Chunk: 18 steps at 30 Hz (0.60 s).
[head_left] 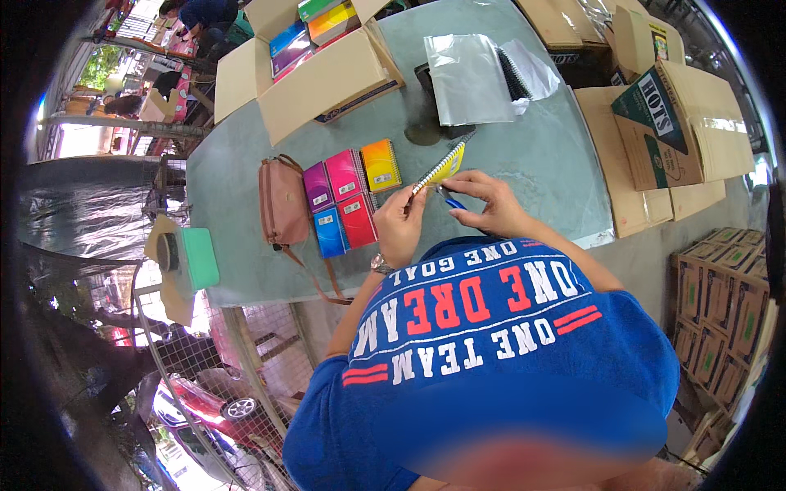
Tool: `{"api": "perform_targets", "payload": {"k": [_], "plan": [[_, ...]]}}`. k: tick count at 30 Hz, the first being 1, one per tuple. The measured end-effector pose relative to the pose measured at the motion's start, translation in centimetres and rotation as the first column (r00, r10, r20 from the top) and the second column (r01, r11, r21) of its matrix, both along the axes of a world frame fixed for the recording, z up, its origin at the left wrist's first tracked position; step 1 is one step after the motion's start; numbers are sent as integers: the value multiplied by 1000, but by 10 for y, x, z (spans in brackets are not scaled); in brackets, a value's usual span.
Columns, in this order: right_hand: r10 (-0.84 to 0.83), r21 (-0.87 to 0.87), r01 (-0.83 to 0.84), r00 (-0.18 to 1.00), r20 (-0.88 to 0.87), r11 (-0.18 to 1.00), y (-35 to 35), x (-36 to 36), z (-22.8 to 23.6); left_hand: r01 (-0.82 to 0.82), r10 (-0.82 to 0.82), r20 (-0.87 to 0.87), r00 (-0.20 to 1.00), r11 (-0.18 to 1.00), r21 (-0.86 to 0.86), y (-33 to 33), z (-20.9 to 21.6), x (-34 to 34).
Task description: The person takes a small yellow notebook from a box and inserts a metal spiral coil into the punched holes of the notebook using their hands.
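Observation:
My left hand [399, 227] grips a yellow spiral notebook [448, 166] by its lower end, holding it tilted above the table with the wire binding toward me. Fingers of my right hand [494, 206] are closed around a small blue-handled tool [452, 200] with a metal tip, close to the notebook's lower corner; its exact kind is unclear. Left of my hands several spiral notebooks lie in rows: a purple one [318, 186], a magenta one [345, 172], an orange-yellow one [381, 165], a red one [355, 221] and a blue one [331, 233].
A pinkish-brown bag [283, 200] with a strap lies beside the notebooks on the green table [237, 164]. Behind stands an open carton [327, 94] holding colourful notebooks. Clear plastic bags [468, 82] lie at the far side. Brown cartons [712, 123] stand to the right.

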State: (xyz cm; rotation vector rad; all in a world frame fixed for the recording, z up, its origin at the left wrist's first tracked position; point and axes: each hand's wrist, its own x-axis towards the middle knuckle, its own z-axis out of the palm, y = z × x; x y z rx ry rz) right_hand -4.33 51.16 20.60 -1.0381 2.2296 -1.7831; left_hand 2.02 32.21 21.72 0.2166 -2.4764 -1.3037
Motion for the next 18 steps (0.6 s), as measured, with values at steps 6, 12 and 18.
{"api": "perform_targets", "payload": {"k": [6, 12, 18], "plan": [[79, 13, -80, 995, 68, 997, -7, 2, 9, -27, 26, -39, 999, 999, -41, 3, 5, 2], [80, -22, -78, 993, 91, 997, -9, 4, 6, -60, 55, -69, 996, 996, -73, 5, 4, 1], [318, -267, -176, 611, 725, 947, -8, -2, 2, 4, -77, -197, 977, 937, -349, -4, -1, -4]]}}
